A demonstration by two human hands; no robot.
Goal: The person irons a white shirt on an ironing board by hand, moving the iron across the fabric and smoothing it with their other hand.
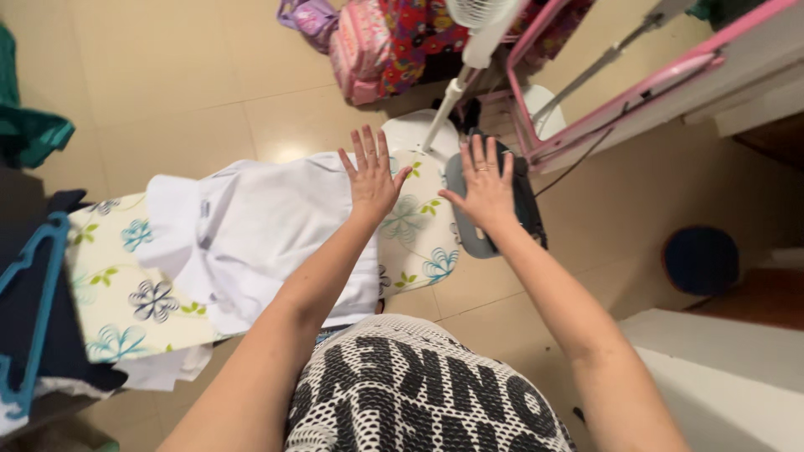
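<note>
A white shirt lies spread over an ironing board with a cream cover printed with blue and green flowers. My left hand is held flat, fingers spread, over the shirt's right edge near the board's narrow end. My right hand, also with fingers spread, hovers above a dark grey iron resting on its stand at the board's tip. Neither hand grips anything.
A white standing fan rises just behind the board. Pink backpacks sit on the tiled floor beyond it, next to a pink metal frame. A blue hanger on dark clothes lies at left. A blue round object is at right.
</note>
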